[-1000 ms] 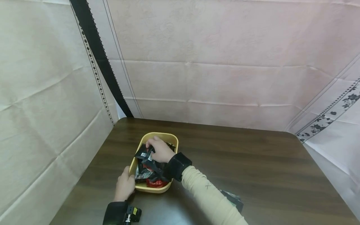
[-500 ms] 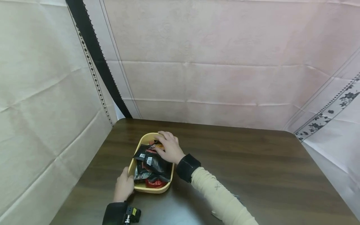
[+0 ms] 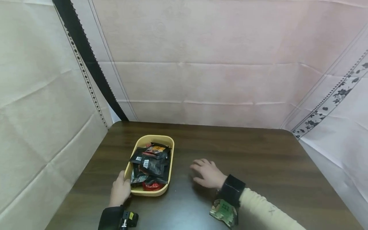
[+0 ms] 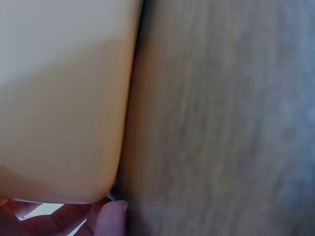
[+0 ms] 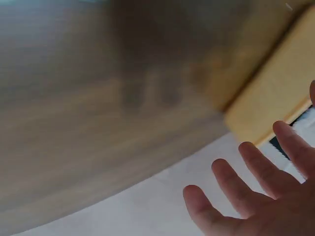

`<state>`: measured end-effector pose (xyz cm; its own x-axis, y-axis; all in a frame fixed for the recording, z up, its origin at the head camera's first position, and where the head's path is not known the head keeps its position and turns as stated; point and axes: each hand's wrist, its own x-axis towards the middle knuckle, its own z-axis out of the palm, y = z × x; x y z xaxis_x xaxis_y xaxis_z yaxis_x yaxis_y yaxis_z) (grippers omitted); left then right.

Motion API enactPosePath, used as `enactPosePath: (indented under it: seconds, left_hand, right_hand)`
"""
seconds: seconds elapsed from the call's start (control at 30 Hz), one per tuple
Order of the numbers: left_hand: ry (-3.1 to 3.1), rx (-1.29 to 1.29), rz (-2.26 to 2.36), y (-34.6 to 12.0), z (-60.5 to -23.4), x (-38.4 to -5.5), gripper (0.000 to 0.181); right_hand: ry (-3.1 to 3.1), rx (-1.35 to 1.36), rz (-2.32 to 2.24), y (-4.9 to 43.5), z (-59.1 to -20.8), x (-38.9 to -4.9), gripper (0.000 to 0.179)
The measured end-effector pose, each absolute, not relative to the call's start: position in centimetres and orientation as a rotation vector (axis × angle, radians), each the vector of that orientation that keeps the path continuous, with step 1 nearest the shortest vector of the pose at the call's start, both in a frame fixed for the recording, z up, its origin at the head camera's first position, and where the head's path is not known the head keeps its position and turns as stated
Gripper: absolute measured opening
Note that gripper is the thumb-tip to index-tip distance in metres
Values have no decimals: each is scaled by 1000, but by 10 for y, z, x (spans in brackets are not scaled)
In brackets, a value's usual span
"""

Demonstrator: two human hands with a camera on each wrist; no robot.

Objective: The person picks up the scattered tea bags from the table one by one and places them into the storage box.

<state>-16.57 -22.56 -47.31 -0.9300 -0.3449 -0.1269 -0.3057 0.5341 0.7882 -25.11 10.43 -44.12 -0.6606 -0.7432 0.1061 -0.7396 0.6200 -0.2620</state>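
Observation:
A yellow plastic basket (image 3: pixel 158 138) on the table holds several black packets (image 3: pixel 153 166), stacked on one another. A shiny red packet (image 3: pixel 153 186) shows at the near end of the pile. My left hand (image 3: pixel 120 190) grips the basket's near left side, and its fingers (image 4: pixel 110 219) bend at the rim in the left wrist view. Away to the right of the basket, my right hand (image 3: pixel 209 174) is over the table, holding nothing, its fingers (image 5: pixel 261 167) spread. A green packet (image 3: pixel 224 211) lies beneath my right wrist, partly covered by the wristband.
The dark wood-patterned table (image 3: pixel 230 143) has rounded far corners. Pale cloth hangings (image 3: pixel 201 83) stand behind it and along both sides, with a black strip (image 3: pixel 92 64) at the back left corner.
My right hand has left the packets inside the basket and moved right, over the table. The green packet, mostly hidden by that arm before, now shows. My left hand stays on the basket.

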Motion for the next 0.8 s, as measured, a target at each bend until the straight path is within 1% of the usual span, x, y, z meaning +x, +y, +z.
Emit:
enactPosePath:
  seconds: [0.07, 0.13, 0.3, 0.37, 0.57, 0.7, 0.8]
  left_hand:
    - [-2716, 573, -1391, -225, -473, -166, 33]
    - [-2716, 576, -1394, -225, -473, -166, 33]
    - [-2727, 575, -1400, -225, -474, -167, 33]
    - [-2724, 576, -1410, -227, -474, -167, 33]
    - [-2719, 572, -1418, -228, -473, -167, 35]
    - [-2725, 571, -1420, -226, -474, -168, 35]
    - [-2724, 570, -1416, -226, -474, -168, 34]
  right_hand:
    - [2789, -1272, -427, 124, -445, -245, 45]
    - [2737, -1260, -415, 141, -449, -237, 49]
    - [2560, -1270, -349, 175, -456, -213, 76]
    - [2496, -1267, -291, 183, -458, -205, 82]
    - [2507, -1259, -176, 190, -465, -196, 74]
    - [2584, -1269, -176, 190, -468, -196, 64]
    - [2672, -1317, -182, 188, -469, -197, 51]
